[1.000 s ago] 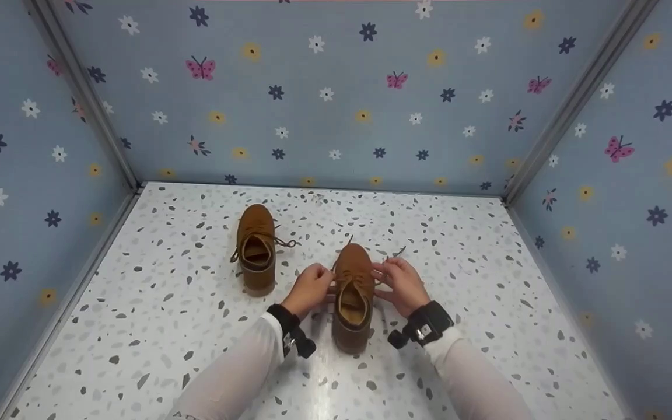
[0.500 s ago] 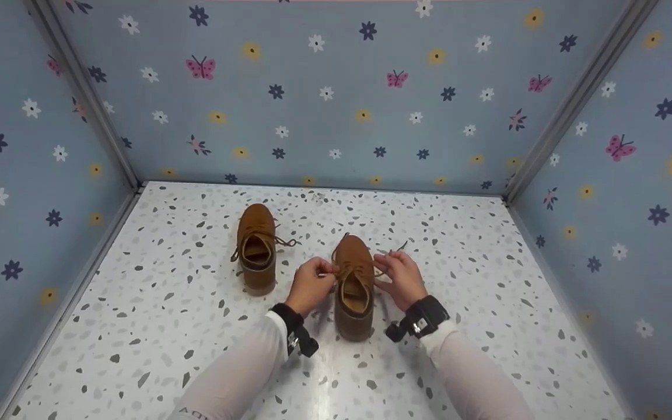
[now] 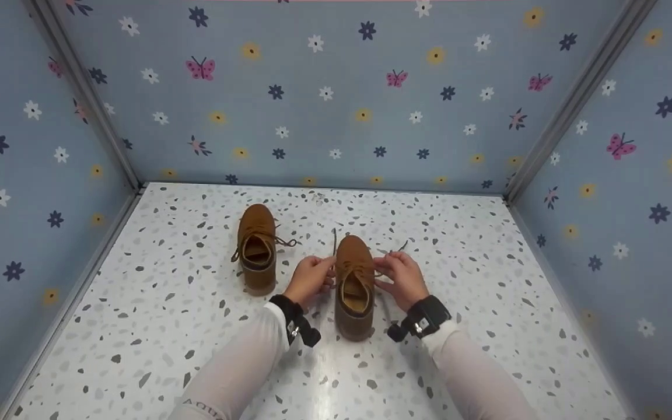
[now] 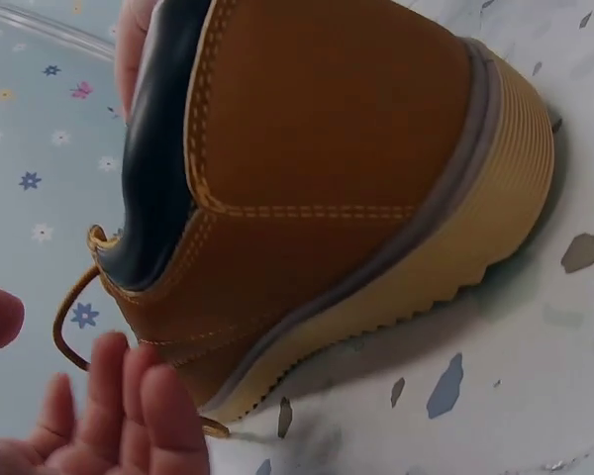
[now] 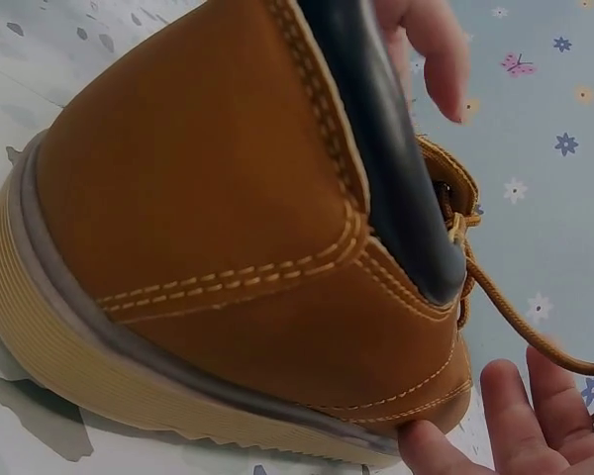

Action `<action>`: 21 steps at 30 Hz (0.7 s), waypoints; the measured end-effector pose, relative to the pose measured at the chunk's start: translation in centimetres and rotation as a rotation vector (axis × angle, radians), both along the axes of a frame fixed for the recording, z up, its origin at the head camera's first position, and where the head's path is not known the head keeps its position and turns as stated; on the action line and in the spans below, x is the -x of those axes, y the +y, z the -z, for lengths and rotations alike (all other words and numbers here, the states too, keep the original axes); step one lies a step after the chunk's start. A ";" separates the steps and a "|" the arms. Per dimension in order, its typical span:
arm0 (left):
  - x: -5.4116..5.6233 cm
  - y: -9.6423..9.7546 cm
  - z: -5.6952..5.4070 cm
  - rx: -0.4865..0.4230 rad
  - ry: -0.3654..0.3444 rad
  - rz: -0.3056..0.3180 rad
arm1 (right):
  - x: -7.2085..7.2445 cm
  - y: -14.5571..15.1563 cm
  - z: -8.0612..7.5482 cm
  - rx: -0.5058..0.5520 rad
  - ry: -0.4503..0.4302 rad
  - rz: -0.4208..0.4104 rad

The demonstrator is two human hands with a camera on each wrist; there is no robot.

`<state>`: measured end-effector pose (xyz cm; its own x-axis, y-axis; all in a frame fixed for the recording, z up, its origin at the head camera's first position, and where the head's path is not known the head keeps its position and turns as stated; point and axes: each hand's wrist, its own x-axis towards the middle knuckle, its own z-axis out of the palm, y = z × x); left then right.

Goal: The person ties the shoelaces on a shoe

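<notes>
A brown lace-up ankle boot [image 3: 353, 321] stands upright on the floor, toe pointing away, between my two hands. My left hand [image 3: 308, 279] is at its left side; in the left wrist view the thumb is apart from the loosely bent fingers [image 4: 173, 421]. A shoelace [image 3: 335, 240] lies ahead of that hand, beside the toe. On the right, my right hand [image 3: 404, 279] pinches the other lace end [image 5: 515, 317], which runs taut-looking out of the eyelets. One of its fingertips [image 5: 431, 450] touches the boot's side. The exact pinch is cut off by the frame edge.
A matching boot [image 3: 259, 274] stands to the left and farther back, its laces [image 3: 284, 241] trailing on the speckled white floor [image 3: 458, 245]. Blue flower-patterned panels [image 3: 336, 87] enclose the left, far and right sides.
The boot has shifted slightly away from me. My left hand, earlier pinching the left lace, has let it go, and that lace now lies straight out beside the toe. The right hand has barely moved.
</notes>
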<state>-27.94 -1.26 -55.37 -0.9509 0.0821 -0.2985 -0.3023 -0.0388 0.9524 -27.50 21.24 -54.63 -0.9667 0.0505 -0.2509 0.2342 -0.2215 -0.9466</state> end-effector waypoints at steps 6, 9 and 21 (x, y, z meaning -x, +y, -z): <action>0.7 -0.2 0.3 0.220 -0.016 0.113 | 0.0 0.1 0.0 -0.015 -0.005 -0.006; 1.1 -0.1 0.3 0.193 0.033 0.084 | 0.1 0.3 -0.2 -0.016 -0.003 -0.004; 2.2 -0.1 -2.0 -0.022 0.107 -0.033 | 0.7 1.6 -2.0 0.043 0.012 0.048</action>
